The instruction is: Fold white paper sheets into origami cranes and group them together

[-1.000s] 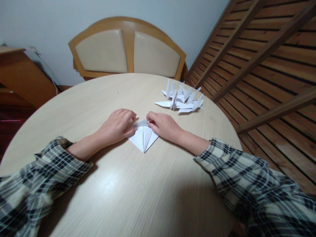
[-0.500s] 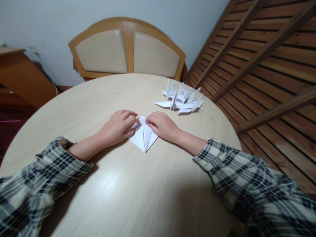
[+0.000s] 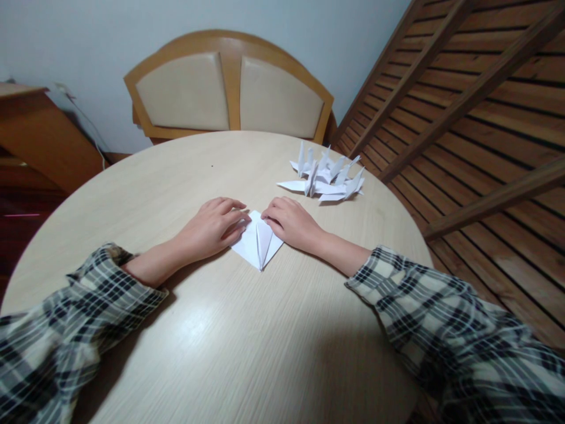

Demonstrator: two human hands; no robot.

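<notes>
A white folded paper (image 3: 257, 242), kite-shaped with its point toward me, lies on the round pale wooden table (image 3: 220, 341). My left hand (image 3: 212, 225) rests on the paper's left edge, its fingers curled and pressing down on it. At the paper's upper right edge my right hand (image 3: 292, 222) pinches the paper with bent fingers. Both hands meet at the top of the paper. Plaid sleeves cover both forearms.
A pile of several finished white paper cranes (image 3: 325, 175) sits at the table's far right. A wooden chair (image 3: 229, 88) with beige padding stands behind the table. Slatted wooden boards (image 3: 477, 106) lean at the right. A wooden cabinet (image 3: 39, 135) is at the left.
The top flap that lay folded across the paper one second ago is now flattened out. Both hands have shifted slightly toward the paper's upper tip.
</notes>
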